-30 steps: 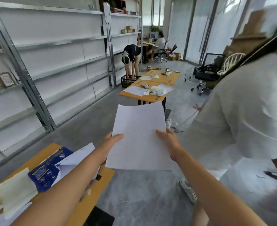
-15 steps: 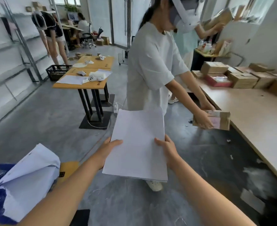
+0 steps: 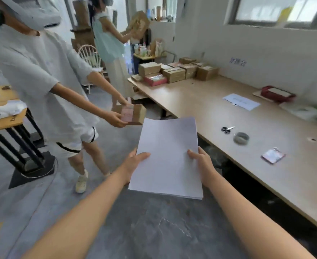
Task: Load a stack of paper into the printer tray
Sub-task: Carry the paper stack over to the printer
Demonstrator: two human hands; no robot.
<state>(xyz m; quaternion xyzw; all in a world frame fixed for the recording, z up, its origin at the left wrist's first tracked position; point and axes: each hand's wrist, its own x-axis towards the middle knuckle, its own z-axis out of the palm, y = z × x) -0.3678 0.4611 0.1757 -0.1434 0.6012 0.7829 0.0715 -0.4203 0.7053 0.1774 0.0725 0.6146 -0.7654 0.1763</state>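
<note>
A stack of white paper (image 3: 168, 157) is held flat in front of me, above the grey floor, near the long table's front edge. My left hand (image 3: 135, 161) grips its left edge with the thumb on top. My right hand (image 3: 200, 159) grips its right edge the same way. No printer or printer tray is in view.
A person in a pale shirt (image 3: 41, 75) stands close on the left holding a small cardboard box (image 3: 133, 114). A second person (image 3: 111, 47) stands behind. The long wooden table (image 3: 266, 165) on the right carries scissors (image 3: 227, 129), a tape roll (image 3: 241, 138), and stacked boxes (image 3: 174, 71) at its far end.
My view has swung to the right, from the shelves and orange desk to the long table. Both hands have kept hold of the paper stack throughout.
</note>
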